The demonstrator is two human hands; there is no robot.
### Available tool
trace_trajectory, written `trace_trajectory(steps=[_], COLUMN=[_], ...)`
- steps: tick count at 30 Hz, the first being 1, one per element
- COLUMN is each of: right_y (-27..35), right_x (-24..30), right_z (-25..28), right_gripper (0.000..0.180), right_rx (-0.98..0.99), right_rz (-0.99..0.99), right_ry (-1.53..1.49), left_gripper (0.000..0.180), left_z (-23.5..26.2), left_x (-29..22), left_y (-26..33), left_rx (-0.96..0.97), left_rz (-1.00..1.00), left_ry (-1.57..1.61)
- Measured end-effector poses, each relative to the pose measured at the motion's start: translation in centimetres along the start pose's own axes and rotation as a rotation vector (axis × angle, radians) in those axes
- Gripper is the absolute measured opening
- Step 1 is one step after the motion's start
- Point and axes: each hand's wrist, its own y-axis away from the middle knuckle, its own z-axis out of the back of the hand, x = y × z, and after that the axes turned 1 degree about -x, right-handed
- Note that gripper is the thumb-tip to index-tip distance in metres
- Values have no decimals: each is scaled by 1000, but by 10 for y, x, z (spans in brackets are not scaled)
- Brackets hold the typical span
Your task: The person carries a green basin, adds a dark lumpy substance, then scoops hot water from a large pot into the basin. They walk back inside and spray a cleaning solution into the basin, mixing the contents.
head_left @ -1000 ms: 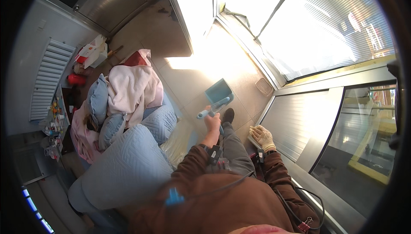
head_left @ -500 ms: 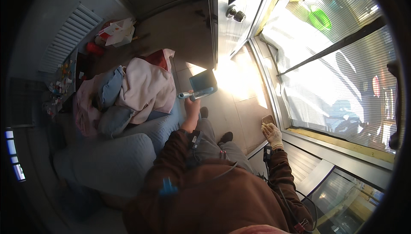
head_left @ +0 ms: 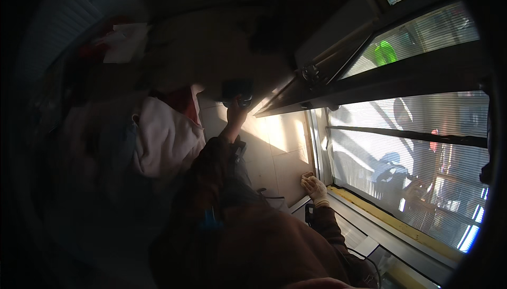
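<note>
My left hand point(head_left: 237, 113) reaches forward over the floor, closed on a dark flat tool point(head_left: 236, 87). The earlier frame shows it as a teal, pan-shaped piece with a light-blue handle; shadow now hides most detail. Low on the right, my right hand point(head_left: 316, 189) wears a pale glove. Its fingers hold a small brown pad point(head_left: 308, 175), close to the foot of the window frame. The pad's exact kind cannot be made out.
A dark door point(head_left: 338, 85) with a round knob point(head_left: 310, 73) stands across the front right. Ribbed, see-through panels point(head_left: 391, 157) line the right side. On the left, a pink blanket point(head_left: 165, 141) lies heaped. Sunlight falls on the tiled floor point(head_left: 274, 130).
The door has swung nearer, across the ribbed panels, and the room looks much darker. In the picture my gloved right hand sits lower and further left. Both hands keep their hold.
</note>
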Motion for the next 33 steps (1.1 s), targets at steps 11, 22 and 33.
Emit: trace_trajectory(steps=[11,22,33], right_y=[3,34,7], right_x=[18,10,16], right_z=[-108,-87,-79], right_gripper=[25,24,17], right_rx=[-39,-4,-48], right_rz=[54,61,229], right_ry=[-6,-141,-113], left_gripper=[39,36,32], left_z=[-51,-156,-193], left_x=[-71,-34,-26], left_y=[-123,-173,-190], left_rx=[464,409,7], left_rz=[-130,-565,-606], left_ry=[339,38,-331])
